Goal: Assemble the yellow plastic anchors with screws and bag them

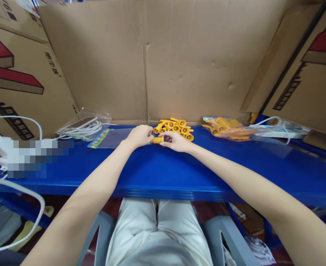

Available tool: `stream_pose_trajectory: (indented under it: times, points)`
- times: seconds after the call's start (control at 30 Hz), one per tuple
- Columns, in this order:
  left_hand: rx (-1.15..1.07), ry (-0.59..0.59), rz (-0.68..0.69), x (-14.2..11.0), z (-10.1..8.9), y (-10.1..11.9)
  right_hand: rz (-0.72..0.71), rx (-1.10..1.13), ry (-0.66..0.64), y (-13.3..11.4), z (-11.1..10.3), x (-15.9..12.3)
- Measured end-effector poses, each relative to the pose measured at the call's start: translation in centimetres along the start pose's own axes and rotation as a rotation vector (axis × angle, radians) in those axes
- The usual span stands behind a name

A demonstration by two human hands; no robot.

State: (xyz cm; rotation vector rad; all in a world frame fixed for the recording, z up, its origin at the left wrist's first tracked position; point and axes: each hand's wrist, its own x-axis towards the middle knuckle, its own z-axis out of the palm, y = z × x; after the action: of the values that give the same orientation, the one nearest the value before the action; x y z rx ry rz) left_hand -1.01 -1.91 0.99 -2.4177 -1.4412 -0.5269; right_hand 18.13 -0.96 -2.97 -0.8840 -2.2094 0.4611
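Two hands at the bench: My left hand (140, 135) and right hand (176, 142) come close together over the blue bench (163, 170), just in front of a pile of yellow horns (176, 128).
Yellow piece: One yellow piece (157, 140) sits in the gap between my hands, near the bench top, its far end at my left fingertips.
Right hand: Thumb and fingers pinch the right end of that piece, the grip nearly drawn together around it.
Left hand: Fingers curl inward at the near end of a flat clear bag (113, 138); whether they grip the film or the piece, I cannot tell.
Bag header: A colourful strip (98, 138) marks the bag's left end, well apart from the piece.
Good handling: I judge a light pinch best, with the piece kept low and level and the left fingers steadying its far end. Thin film likely slips or creases, so I would keep it flat and my wrist clear of the pile.
Right of the pile: A filled bag (226, 129) of yellow horns rests on the bench.
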Motion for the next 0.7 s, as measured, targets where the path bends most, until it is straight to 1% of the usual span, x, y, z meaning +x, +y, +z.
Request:
stream_pose_trajectory:
  times: [0.13,0.23,0.3,0.37,0.47,0.57,0.63,0.7]
  points:
    - [0.035,0.204,-0.041,-0.1,-0.8,0.0,-0.070,0.004,0.096,-1.9,-0.1,0.8]
    - [-0.016,0.379,-0.037,0.0,-1.1,0.0,-0.109,-0.034,0.156,-3.3,-1.1,1.2]
    - [-0.069,0.458,-0.020,0.0,-1.2,0.2,-0.137,-0.085,0.180,-4.1,-2.0,1.3]
    - [-0.124,0.484,-0.006,-0.1,-1.3,0.6,-0.161,-0.142,0.189,-4.8,-2.8,1.3]
    - [-0.217,0.468,-0.017,-0.3,-1.4,1.3,-0.139,-0.169,0.160,-5.1,-3.6,1.7]
    - [-0.298,0.440,-0.035,-0.4,-0.8,1.6,-0.033,-0.056,0.083,-4.3,-3.6,2.4]
    - [-0.333,0.421,-0.016,-0.3,-0.1,1.7,0.063,0.052,0.041,-3.3,-3.2,2.8]
    - [-0.361,0.410,0.020,-0.1,0.7,1.7,0.159,0.128,0.035,-2.2,-2.5,3.0]
